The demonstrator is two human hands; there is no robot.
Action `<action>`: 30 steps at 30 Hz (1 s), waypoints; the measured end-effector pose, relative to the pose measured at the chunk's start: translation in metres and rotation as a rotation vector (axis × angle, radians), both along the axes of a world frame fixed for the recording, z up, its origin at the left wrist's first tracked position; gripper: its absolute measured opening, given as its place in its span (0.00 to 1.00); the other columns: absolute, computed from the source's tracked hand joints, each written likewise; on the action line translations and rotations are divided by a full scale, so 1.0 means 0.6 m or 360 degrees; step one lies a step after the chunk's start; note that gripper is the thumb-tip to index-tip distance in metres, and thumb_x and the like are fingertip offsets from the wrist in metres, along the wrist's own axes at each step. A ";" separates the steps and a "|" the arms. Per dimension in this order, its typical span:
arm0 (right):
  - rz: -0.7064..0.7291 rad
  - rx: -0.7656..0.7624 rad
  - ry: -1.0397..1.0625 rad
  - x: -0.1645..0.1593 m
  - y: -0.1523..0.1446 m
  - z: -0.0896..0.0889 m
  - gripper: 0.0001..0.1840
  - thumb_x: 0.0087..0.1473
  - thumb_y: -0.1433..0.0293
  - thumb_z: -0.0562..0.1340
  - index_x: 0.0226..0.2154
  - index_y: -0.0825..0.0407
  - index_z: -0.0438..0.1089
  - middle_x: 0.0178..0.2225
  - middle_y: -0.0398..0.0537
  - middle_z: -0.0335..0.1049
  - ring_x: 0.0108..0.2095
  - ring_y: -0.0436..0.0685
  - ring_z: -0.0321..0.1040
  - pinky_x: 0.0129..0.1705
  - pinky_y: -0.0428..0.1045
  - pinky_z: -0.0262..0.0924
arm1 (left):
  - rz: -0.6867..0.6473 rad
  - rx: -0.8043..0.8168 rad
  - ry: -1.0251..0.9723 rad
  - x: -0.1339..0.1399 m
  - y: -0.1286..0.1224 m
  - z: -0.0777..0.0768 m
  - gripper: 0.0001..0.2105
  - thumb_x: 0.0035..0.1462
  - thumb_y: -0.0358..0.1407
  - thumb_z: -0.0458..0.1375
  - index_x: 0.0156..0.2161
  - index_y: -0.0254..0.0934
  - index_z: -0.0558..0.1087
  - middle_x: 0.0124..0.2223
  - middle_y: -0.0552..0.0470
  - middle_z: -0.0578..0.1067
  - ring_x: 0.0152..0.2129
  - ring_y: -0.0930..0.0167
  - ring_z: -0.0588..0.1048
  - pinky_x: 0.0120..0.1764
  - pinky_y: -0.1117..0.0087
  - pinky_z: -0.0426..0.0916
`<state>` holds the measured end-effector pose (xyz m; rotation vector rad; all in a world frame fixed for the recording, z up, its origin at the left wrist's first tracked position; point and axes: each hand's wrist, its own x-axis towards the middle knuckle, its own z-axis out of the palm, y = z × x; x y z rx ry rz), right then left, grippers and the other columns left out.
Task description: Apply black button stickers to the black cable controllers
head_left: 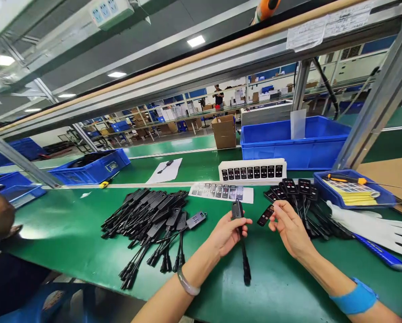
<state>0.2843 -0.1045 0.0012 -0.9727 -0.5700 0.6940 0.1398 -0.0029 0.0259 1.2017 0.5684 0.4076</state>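
Note:
My left hand (228, 233) grips a small black cable module (237, 211), whose short cable hangs down to a dark connector. Pinched by an edge in my right hand (290, 226) is a black label (265, 215) with light print, just right of the module and apart from it. A sheet of labels (221, 192) lies flat behind my hands. Left of them spreads a big pile of black cable modules (156, 206). More modules, with printed labels facing up, make a smaller heap (297, 190) at the right.
A propped stack of label sheets (253, 171) stands behind. Right are a blue tray (352, 188) with yellow papers and a screwdriver, white gloves (372, 224) and a blue cutter (381, 252). Blue bins (293, 143) stand beyond. Another person (5, 251) sits at left.

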 end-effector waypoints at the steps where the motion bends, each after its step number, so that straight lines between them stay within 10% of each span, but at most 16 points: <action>1: -0.0018 -0.0023 -0.0028 0.001 -0.001 0.000 0.15 0.50 0.57 0.67 0.32 0.48 0.65 0.28 0.39 0.53 0.26 0.48 0.54 0.20 0.40 0.56 | -0.0032 -0.0093 -0.0023 0.006 -0.006 -0.008 0.17 0.47 0.36 0.62 0.41 0.34 0.63 0.38 0.45 0.73 0.25 0.78 0.70 0.30 0.75 0.66; 14: 0.0042 -0.0477 -0.0714 -0.022 -0.009 0.000 0.11 0.54 0.60 0.63 0.33 0.51 0.67 0.24 0.41 0.63 0.21 0.49 0.59 0.20 0.43 0.57 | -0.0365 -0.0368 -0.0117 -0.013 -0.040 -0.032 0.24 0.45 0.30 0.65 0.46 0.35 0.61 0.42 0.41 0.75 0.35 0.64 0.78 0.41 0.63 0.70; 30: 0.0039 -0.0532 -0.0761 -0.032 -0.020 0.005 0.11 0.52 0.60 0.64 0.33 0.50 0.70 0.23 0.42 0.63 0.22 0.51 0.62 0.20 0.44 0.62 | -0.0439 -0.0407 -0.0163 -0.014 -0.044 -0.034 0.25 0.48 0.36 0.65 0.48 0.36 0.59 0.43 0.40 0.76 0.37 0.62 0.77 0.43 0.59 0.70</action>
